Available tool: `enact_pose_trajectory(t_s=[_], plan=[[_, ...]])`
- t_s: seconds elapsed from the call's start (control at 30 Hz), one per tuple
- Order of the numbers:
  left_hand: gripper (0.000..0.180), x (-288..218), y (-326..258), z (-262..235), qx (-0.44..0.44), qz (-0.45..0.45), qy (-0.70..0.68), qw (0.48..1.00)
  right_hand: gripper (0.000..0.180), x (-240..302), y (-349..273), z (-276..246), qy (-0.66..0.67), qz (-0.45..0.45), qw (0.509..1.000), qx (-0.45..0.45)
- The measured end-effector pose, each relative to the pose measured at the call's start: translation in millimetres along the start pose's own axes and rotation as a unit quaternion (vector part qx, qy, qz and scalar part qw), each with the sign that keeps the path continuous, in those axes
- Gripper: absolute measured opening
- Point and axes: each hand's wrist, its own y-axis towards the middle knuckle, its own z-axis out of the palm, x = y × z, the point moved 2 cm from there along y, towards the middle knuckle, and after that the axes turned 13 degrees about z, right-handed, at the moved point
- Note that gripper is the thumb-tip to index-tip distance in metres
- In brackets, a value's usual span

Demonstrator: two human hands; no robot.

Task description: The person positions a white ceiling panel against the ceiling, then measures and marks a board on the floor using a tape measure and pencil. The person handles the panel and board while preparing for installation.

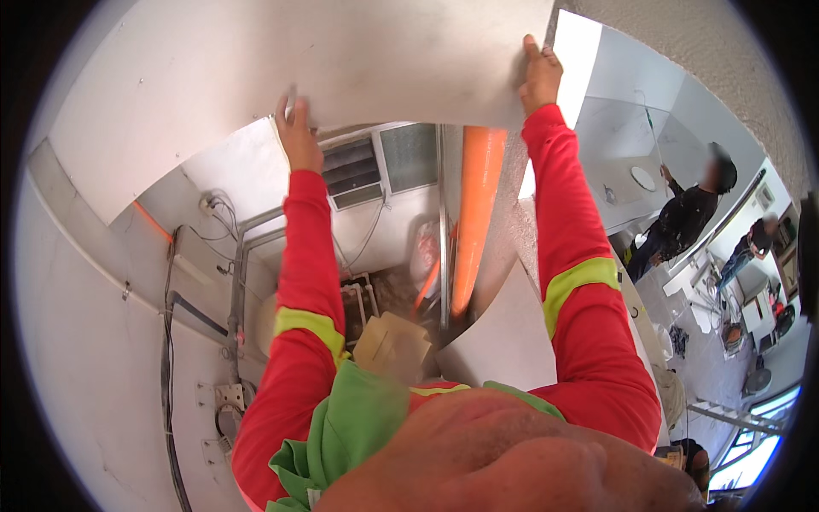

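Overhead is a flat off-white panel, held up by both my raised arms in red sleeves with yellow-green bands. My left hand grips its near edge, fingers pointing up against the board. At the panel's right end my right hand is closed round the edge, thumb raised. To the left, a white ceiling board with small screw heads adjoins it; where one ends and the other begins is hard to tell. Below the panel's edge, an opening shows a louvred window and a thick orange pipe.
Grey pipes and dark cables run along the left wall. A cardboard box and a loose white sheet sit below me. At right, one person holds a long pole; another person stands farther off.
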Motion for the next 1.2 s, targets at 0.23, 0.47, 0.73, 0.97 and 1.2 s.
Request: enact_pose_trajectory(t_s=[0.23, 0.47, 0.73, 0.97, 1.2], plan=[[0.054, 5.8, 81.1, 5.0, 0.189, -0.077, 0.166, 0.965, 0.029, 8.4, 48.7, 8.9, -0.023, -0.003, 0.999, -0.029], [0.045, 26.4, 77.2, 10.6, 0.259, -0.108, 0.126, 0.952, 0.021, 12.9, 89.4, 10.3, -0.028, -0.038, 0.999, -0.013], [0.041, 48.0, 70.5, 29.4, 0.198, -0.094, 0.195, 0.956, 0.02, 18.0, 89.7, 20.2, -0.036, -0.105, 0.994, -0.019], [0.089, 63.3, 110.9, 28.6, 0.128, -0.008, 0.301, 0.945, 0.019, 17.6, 84.9, 19.6, -0.101, -0.017, 0.994, -0.023], [0.062, 18.9, 129.9, 66.0, 0.011, 0.055, 0.113, 0.992, 0.05, 22.8, 76.0, 32.3, -0.211, -0.152, 0.965, 0.022]])
